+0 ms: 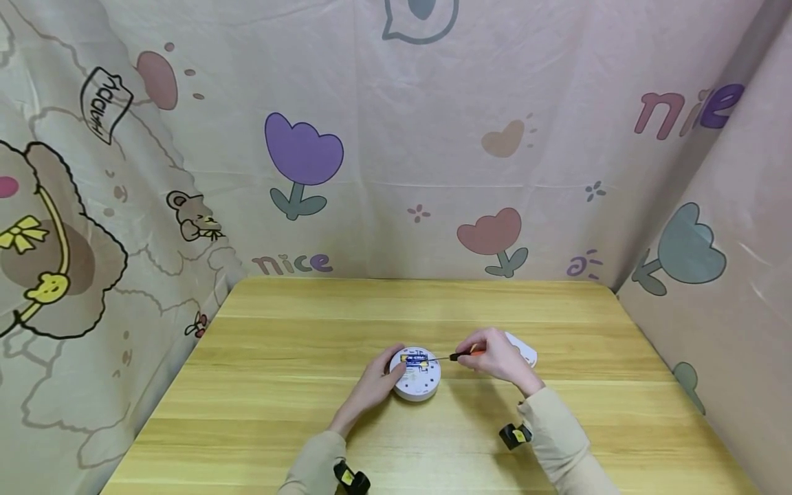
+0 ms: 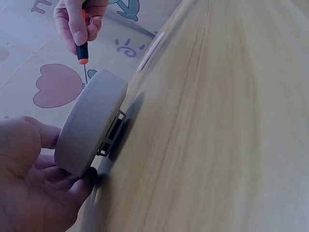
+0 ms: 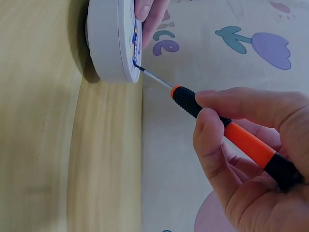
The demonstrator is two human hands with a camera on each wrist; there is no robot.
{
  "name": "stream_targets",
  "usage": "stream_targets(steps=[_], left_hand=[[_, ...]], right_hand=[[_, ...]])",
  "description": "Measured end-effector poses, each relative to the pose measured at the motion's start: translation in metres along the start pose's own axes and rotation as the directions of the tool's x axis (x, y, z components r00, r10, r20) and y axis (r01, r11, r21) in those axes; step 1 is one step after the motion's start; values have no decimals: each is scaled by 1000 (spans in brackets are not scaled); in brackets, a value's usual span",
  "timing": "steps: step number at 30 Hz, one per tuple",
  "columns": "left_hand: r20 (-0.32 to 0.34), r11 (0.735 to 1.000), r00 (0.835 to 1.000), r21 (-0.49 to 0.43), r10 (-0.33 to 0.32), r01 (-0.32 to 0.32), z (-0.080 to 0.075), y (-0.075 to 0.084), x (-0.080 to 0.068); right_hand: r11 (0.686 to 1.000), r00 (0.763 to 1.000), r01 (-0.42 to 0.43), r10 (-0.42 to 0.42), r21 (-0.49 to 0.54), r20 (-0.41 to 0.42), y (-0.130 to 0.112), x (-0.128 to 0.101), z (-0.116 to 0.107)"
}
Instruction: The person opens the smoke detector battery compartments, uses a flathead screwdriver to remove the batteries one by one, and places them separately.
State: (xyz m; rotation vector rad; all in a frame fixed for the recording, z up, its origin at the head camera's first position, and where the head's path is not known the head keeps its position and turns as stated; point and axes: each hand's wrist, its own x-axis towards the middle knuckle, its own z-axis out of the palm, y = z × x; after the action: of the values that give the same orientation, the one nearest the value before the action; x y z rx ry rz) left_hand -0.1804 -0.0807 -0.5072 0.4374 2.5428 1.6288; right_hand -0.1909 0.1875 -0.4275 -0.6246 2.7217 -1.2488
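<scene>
A round white smoke detector [image 1: 414, 392] is tilted up off the wooden table, its flat back facing up. Blue-and-yellow batteries [image 1: 413, 358] sit in a recess there. My left hand [image 1: 371, 385] grips the detector's left side, the thumb over the back and the fingers under the rim. A vented black part [image 2: 112, 134] shows beneath it in the left wrist view. My right hand [image 1: 497, 355] pinches an orange-and-black screwdriver [image 3: 248, 143] by its handle. In the right wrist view, the screwdriver's tip meets the detector's back at the end of the batteries.
A flat white rounded cover [image 1: 523, 349] lies on the table [image 1: 297, 323] behind the right hand. Patterned cloth [image 1: 396, 151] hangs along the table's back and sides. Both wrists wear black cameras [image 1: 515, 436].
</scene>
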Motion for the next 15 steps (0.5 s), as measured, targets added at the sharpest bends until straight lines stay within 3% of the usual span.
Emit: stream_targets(steps=[15], left_hand=[[-11, 998, 998, -28, -60, 59, -2, 6, 3]], right_hand=[[986, 999, 21, -26, -164, -29, -23, 8, 1]])
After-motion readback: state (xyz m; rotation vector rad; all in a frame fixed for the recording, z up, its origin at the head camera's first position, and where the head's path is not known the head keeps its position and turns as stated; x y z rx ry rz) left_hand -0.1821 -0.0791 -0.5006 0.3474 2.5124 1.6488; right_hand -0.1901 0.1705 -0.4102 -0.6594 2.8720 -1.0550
